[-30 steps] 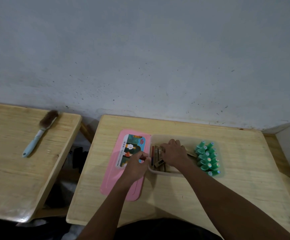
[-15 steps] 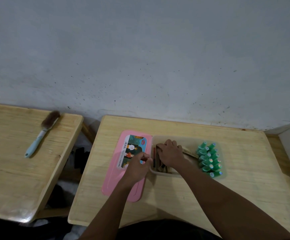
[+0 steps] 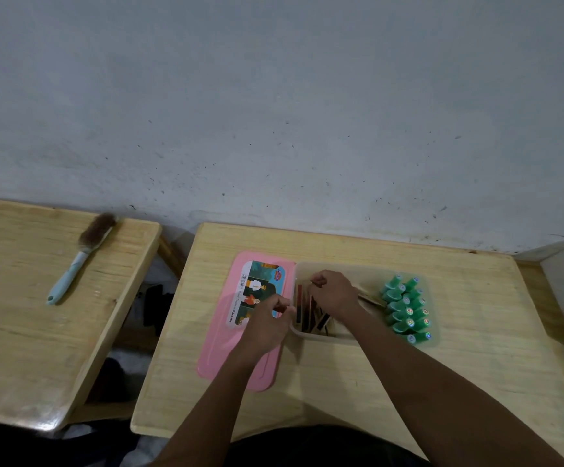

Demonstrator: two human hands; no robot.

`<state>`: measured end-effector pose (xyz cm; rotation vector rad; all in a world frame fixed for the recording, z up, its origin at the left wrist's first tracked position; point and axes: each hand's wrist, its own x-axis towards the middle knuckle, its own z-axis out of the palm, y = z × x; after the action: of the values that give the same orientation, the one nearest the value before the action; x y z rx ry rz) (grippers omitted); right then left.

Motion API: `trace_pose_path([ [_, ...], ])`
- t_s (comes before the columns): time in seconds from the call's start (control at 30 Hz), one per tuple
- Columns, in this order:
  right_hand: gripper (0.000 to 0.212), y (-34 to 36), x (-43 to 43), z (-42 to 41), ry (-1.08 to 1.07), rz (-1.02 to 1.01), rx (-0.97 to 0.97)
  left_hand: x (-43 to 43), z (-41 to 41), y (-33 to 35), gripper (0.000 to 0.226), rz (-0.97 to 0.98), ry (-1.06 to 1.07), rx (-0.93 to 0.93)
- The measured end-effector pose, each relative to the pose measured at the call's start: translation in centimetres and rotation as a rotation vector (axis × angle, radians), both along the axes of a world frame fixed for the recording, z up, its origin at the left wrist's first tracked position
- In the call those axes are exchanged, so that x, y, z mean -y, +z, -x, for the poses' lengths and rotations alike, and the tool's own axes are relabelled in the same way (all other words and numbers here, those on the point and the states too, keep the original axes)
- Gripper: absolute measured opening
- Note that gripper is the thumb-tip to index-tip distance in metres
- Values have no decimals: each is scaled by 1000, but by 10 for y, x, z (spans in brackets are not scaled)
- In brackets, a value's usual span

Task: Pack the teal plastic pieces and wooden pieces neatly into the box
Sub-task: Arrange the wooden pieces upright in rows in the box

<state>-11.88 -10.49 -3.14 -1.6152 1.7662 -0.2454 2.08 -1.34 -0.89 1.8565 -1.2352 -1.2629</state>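
right hand (image 3: 336,294) curled round wooden pieces (image 3: 306,311) in box (image 3: 324,336), left hand (image 3: 267,328) curled at box rim, hold unclear

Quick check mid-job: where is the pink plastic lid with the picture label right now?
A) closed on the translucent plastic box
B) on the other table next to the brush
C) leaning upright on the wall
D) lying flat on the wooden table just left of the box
D: the pink plastic lid lies flat, label up, on the wooden table beside the left end of the open translucent plastic box.
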Motion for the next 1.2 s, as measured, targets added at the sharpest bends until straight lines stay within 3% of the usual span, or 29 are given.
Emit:
trace_pose_path([
  [0.53, 29, 0, 4, 14, 370, 149, -363, 1, -1, -4, 5, 3, -5, -12],
  [0.8, 22, 4, 6, 18, 317, 90, -285, 0, -1, -4, 6, 21, -1, -9],
  [1.0, 7, 5, 6, 14, 156, 23, -90, -1, -1, -4, 10, 19, 7, -13],
  [1.2, 32, 2, 3, 17, 179, 39, -209, 0, -1, -7, 5, 19, 0, -8],
])
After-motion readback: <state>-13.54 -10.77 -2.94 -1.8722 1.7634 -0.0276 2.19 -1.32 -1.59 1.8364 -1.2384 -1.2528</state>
